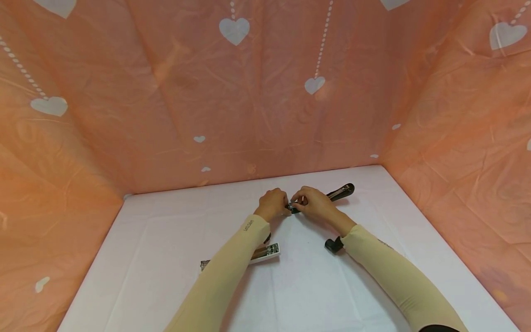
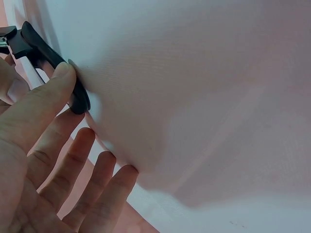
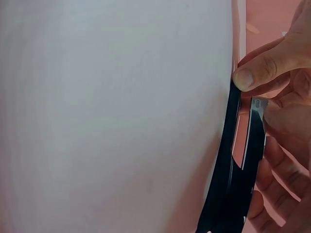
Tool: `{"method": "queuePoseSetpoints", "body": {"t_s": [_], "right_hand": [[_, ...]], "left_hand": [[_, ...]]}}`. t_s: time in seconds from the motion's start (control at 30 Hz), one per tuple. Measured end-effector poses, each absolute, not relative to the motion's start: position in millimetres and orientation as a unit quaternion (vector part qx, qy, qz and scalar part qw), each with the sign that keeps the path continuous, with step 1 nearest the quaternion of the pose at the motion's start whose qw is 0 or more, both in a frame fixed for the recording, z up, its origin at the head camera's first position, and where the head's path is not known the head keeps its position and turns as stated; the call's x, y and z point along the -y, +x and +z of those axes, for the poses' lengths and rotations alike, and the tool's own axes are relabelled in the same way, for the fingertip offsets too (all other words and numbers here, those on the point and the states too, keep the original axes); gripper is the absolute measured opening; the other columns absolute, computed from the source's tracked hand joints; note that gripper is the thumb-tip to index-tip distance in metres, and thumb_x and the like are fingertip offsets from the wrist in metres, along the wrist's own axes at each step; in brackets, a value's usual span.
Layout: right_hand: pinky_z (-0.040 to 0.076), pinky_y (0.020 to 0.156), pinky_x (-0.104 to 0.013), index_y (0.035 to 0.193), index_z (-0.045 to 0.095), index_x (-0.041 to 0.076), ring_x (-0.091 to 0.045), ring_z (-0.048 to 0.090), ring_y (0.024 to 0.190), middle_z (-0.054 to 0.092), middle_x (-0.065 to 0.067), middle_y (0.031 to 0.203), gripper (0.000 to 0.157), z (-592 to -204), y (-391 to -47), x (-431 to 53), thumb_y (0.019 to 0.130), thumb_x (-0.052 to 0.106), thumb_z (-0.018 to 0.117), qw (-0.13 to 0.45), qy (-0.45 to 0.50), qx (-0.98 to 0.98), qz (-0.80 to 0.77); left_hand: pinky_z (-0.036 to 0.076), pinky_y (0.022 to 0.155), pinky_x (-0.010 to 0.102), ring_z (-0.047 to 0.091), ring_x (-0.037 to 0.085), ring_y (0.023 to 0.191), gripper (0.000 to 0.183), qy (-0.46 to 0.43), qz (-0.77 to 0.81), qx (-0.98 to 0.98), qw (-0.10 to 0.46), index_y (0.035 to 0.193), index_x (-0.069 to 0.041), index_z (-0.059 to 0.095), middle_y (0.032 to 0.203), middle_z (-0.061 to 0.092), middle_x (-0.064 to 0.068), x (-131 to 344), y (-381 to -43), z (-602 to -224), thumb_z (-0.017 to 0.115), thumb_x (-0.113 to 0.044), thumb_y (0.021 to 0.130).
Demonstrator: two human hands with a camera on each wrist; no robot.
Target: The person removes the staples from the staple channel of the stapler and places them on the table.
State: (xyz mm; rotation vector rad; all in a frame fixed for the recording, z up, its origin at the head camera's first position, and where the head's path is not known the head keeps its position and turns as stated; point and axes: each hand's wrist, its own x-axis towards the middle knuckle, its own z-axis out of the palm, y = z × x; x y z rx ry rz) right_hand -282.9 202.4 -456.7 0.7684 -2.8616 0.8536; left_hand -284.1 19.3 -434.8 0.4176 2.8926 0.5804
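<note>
A long black stapler (image 1: 345, 191) lies toward the back of the table, and both hands work at its near-left end. My left hand (image 1: 274, 204) pinches the tip of its black base (image 2: 80, 92) between thumb and forefinger; the other fingers are spread loosely. My right hand (image 1: 317, 205) pinches the metal-tipped end (image 3: 259, 103) of the upper part, beside the base. A gap separates the two parts of the stapler in the right wrist view. Part of the stapler's middle is hidden behind my right hand in the head view.
A narrow white box (image 1: 271, 250) with dark patterned ends and brownish contents lies under my left forearm, which partly covers it. A black wrist-worn device (image 1: 333, 245) hangs below my right wrist. Orange cloth walls (image 1: 265, 115) with pale hearts surround the white table (image 1: 303, 286).
</note>
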Motion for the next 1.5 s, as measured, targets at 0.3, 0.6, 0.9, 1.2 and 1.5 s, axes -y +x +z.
{"method": "queuePoseSetpoints", "body": {"t_s": [0.3, 0.6, 0.9, 1.2, 1.5], "right_hand": [[0.049, 0.071, -0.029, 0.104, 0.081, 0.01, -0.01, 0.058, 0.076, 0.063, 0.002, 0.085, 0.009, -455, -283, -203, 0.095, 0.012, 0.082, 0.048, 0.264, 0.922, 0.28], [0.05, 0.073, -0.033, 0.105, 0.079, 0.007, -0.018, 0.062, 0.081, 0.064, 0.0, 0.087, 0.01, -454, -282, -208, 0.095, 0.007, 0.078, 0.06, 0.276, 0.907, 0.313], [0.051, 0.072, -0.032, 0.103, 0.079, 0.007, -0.017, 0.062, 0.08, 0.065, 0.001, 0.086, 0.009, -452, -277, -216, 0.095, 0.006, 0.079, 0.066, 0.283, 0.898, 0.329], [0.049, 0.07, -0.028, 0.103, 0.078, 0.007, -0.013, 0.058, 0.076, 0.065, 0.001, 0.087, 0.01, -452, -271, -224, 0.095, 0.003, 0.078, 0.052, 0.295, 0.894, 0.333], [0.05, 0.072, -0.027, 0.102, 0.078, 0.007, -0.009, 0.057, 0.078, 0.067, 0.002, 0.089, 0.01, -460, -261, -227, 0.094, 0.002, 0.078, 0.029, 0.299, 0.898, 0.322]], "left_hand": [[0.055, 0.09, 0.046, 0.063, 0.024, 0.099, 0.023, 0.147, 0.184, -0.968, 0.084, 0.095, -0.011, 0.074, 0.1, 0.064, 0.003, -18, -282, -433, 0.093, -0.021, 0.087], [0.056, 0.09, 0.047, 0.065, 0.023, 0.1, 0.024, 0.151, 0.183, -0.968, 0.079, 0.097, -0.011, 0.076, 0.102, 0.065, 0.002, -19, -282, -436, 0.094, -0.022, 0.086], [0.055, 0.09, 0.045, 0.062, 0.021, 0.097, 0.025, 0.144, 0.18, -0.969, 0.084, 0.097, -0.011, 0.076, 0.101, 0.063, 0.002, -20, -282, -437, 0.094, -0.023, 0.086], [0.055, 0.09, 0.045, 0.064, 0.022, 0.098, 0.024, 0.15, 0.187, -0.967, 0.081, 0.1, -0.01, 0.077, 0.102, 0.066, 0.003, -18, -282, -432, 0.093, -0.021, 0.087], [0.055, 0.09, 0.045, 0.063, 0.022, 0.099, 0.024, 0.146, 0.18, -0.969, 0.083, 0.1, -0.011, 0.076, 0.103, 0.064, 0.003, -18, -282, -433, 0.093, -0.022, 0.087]]}}
